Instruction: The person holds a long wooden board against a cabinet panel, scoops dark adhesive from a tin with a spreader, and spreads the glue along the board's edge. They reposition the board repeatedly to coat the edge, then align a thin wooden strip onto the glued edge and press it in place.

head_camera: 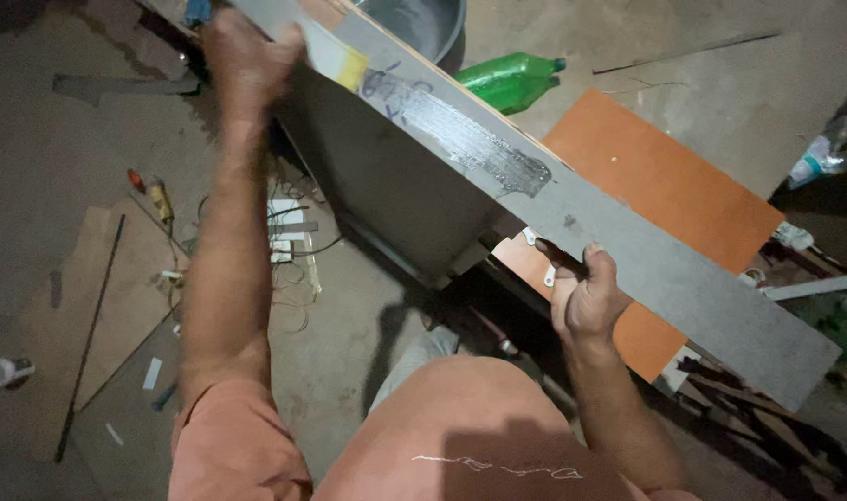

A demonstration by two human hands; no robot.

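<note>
1. Floor, far left: thin dark rod, small tools and scraps lying about.
2. Left hand: blurred, raised at the upper end of the long grey board, fingers closed around a yellow spreader card pressed flat to the board's face.
3. Wet, shiny glue streak runs along the board just right of the card.
4. Grey board: tilted, slanting from upper left to lower right, above a grey cabinet panel.
5. Right hand: clasps the board's lower edge, thumb on top.
6. Behind: green plastic bottle, lying down; orange panel flat beneath the board.
</note>
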